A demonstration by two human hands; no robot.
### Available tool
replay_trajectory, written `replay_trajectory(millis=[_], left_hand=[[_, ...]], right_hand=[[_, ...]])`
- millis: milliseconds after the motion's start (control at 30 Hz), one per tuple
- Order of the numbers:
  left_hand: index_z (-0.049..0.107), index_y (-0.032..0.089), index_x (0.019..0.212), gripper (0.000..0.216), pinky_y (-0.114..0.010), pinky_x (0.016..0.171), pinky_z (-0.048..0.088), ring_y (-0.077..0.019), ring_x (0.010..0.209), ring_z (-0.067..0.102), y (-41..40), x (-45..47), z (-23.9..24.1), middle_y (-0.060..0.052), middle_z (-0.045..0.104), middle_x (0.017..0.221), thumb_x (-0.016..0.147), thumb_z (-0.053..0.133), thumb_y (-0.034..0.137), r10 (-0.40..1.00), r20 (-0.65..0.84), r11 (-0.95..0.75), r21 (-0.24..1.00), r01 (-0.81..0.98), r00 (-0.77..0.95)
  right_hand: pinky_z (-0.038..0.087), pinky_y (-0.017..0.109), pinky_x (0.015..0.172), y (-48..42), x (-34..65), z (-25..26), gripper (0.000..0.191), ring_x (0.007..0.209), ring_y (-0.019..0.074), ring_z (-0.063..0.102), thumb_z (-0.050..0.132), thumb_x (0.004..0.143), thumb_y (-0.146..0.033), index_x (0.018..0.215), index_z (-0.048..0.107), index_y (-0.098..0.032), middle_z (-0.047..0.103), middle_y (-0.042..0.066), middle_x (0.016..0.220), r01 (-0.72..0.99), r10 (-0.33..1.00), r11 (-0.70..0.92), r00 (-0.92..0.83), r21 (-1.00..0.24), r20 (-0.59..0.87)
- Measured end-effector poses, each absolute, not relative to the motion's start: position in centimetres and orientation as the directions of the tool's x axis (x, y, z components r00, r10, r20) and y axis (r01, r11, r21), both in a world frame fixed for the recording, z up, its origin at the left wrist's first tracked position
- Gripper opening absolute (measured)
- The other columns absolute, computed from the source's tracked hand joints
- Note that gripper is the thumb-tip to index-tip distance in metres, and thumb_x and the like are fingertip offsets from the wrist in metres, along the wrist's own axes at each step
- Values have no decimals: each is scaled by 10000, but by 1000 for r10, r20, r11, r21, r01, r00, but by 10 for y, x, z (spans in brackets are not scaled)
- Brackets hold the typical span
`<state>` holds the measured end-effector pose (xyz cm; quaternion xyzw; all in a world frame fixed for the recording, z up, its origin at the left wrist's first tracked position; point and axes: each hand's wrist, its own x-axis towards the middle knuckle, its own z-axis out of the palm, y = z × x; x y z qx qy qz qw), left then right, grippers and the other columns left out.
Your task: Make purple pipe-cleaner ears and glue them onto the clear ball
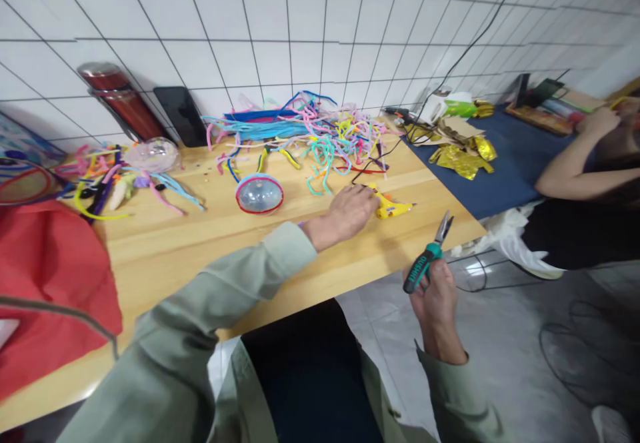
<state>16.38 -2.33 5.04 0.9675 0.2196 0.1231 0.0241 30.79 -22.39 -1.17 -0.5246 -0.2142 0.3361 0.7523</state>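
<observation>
My left hand point(350, 211) reaches across the wooden table point(210, 243) and rests on the rear of a yellow glue gun point(394, 208), fingers curled over it. Off the table's front edge, my right hand point(436, 296) is closed round the green handles of a pair of pliers point(428, 254), jaws pointing up. A clear dome with a red rim point(259, 194) lies left of my left hand. Behind it sprawls a heap of coloured pipe cleaners point(310, 133).
A red flask point(120, 100) and a dark phone point(181, 116) lean on the tiled wall. More pipe cleaners and a clear dome point(151, 155) lie at left, red cloth point(47, 276) nearer. Another person point(590, 176) sits at right by a blue mat point(500, 163) with gold foil.
</observation>
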Motion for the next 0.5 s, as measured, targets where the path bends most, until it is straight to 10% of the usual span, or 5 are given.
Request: replay_trajectory(millis=[500], left_hand=[[677, 165, 1312, 332, -448, 1061, 456, -282, 1237, 693, 17, 225, 29, -171, 761, 1295, 1097, 432, 102, 377, 308, -925, 176, 337, 874]], right_hand=[[184, 170, 387, -231, 303, -13, 550, 439, 63, 170, 900, 799, -664, 784, 538, -251, 250, -130, 553, -239, 781, 183, 624, -954, -7]])
